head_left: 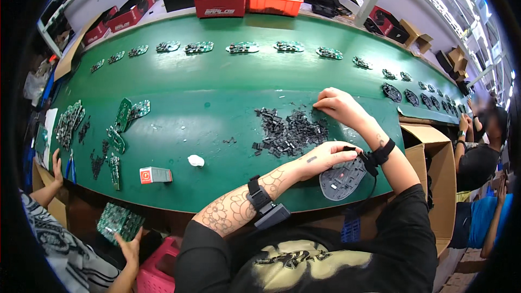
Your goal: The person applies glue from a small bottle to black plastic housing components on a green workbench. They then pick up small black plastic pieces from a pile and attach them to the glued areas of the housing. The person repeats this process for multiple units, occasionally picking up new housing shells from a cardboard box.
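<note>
My left hand point(324, 158) grips the upper edge of a dark grey computer mouse base point(343, 180) at the table's near edge. Small fittings show inside the base, and a black cable point(372, 187) hangs at its right side. Beyond it, my right hand point(341, 106) is closed in a pinch at the right rim of a pile of small black plastic parts point(290, 132). Whatever lies between those fingertips is too small to make out. Both wrists wear black straps, the left one with a box-shaped device point(272, 216).
Green circuit boards point(242, 48) stand in a row along the far side of the green table point(179, 84). A white-and-orange small box point(156, 175) and a white lump point(196, 160) lie left. At lower left a co-worker's hand holds boards point(118, 222). An open cardboard box point(434, 184) stands right.
</note>
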`<action>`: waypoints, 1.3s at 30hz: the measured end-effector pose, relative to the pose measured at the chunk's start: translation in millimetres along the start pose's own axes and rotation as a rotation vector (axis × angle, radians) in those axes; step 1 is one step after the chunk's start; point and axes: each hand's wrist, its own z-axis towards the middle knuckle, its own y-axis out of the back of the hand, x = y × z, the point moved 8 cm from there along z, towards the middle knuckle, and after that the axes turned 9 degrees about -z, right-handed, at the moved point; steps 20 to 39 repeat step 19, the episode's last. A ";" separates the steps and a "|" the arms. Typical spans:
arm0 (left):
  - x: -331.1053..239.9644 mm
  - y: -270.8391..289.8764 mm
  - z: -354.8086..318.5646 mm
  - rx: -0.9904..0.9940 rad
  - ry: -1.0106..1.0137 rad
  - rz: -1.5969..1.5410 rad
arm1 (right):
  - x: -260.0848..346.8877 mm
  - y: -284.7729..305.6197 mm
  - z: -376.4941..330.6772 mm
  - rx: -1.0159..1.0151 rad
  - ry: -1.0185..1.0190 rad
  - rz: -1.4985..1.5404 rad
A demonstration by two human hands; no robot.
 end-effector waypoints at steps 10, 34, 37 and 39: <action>2.2 10.0 2.6 -0.025 -0.086 -0.230 | -0.2 15.0 -4.7 -0.030 -0.050 -0.139; -19.0 51.7 -14.7 -0.460 -0.309 -0.136 | -26.9 29.9 -101.9 -0.160 -0.714 0.864; -19.0 51.7 -14.7 -0.460 -0.309 -0.136 | -26.9 29.9 -101.9 -0.160 -0.714 0.864; -19.0 51.7 -14.7 -0.460 -0.309 -0.136 | -26.9 29.9 -101.9 -0.160 -0.714 0.864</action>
